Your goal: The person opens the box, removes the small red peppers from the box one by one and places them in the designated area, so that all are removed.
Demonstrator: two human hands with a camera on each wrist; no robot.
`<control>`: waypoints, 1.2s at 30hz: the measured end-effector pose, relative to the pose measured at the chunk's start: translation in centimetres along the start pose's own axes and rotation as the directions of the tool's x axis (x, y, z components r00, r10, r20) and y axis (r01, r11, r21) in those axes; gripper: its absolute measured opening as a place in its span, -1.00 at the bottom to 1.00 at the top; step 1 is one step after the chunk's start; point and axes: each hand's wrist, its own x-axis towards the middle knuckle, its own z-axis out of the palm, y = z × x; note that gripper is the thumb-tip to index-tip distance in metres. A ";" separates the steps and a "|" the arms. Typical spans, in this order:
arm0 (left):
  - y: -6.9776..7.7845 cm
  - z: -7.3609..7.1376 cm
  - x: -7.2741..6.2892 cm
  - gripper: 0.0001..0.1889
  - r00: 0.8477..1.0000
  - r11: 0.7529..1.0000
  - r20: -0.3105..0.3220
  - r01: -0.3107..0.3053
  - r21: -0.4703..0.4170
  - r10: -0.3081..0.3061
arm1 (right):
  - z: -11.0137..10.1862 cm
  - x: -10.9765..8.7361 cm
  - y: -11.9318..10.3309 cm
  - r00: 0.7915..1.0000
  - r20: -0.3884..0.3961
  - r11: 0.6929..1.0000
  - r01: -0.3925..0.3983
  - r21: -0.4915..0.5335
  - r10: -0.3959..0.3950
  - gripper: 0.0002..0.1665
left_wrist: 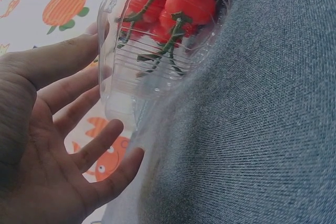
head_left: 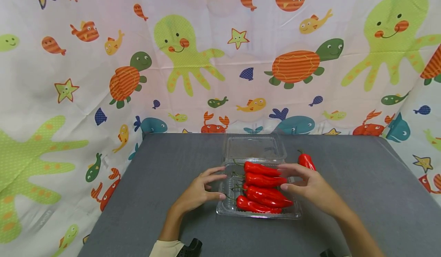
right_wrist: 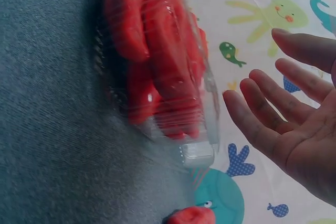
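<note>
A clear plastic clamshell box sits on the table with its lid folded back behind it. Several glossy red peppers lie in the box, green stems toward the left. At the left rim is my left hand, its fingers spread and holding nothing; in the left wrist view the thumb overlaps the box wall. My right hand hovers at the right side by the pepper tips. In the right wrist view its fingers are loosely bent and apart from the box.
Behind the right hand, another red pepper lies on the grey table, to the right of the box. A white curtain printed with sea animals hangs along the table's back and sides.
</note>
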 end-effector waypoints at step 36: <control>0.1 0.0 -0.1 -0.34 1.000 1.000 0.001 0.025 0.005 -0.025 | 3.3 0.9 1.0 0.990 0.133 0.990 -0.022 -0.137 0.041 -0.32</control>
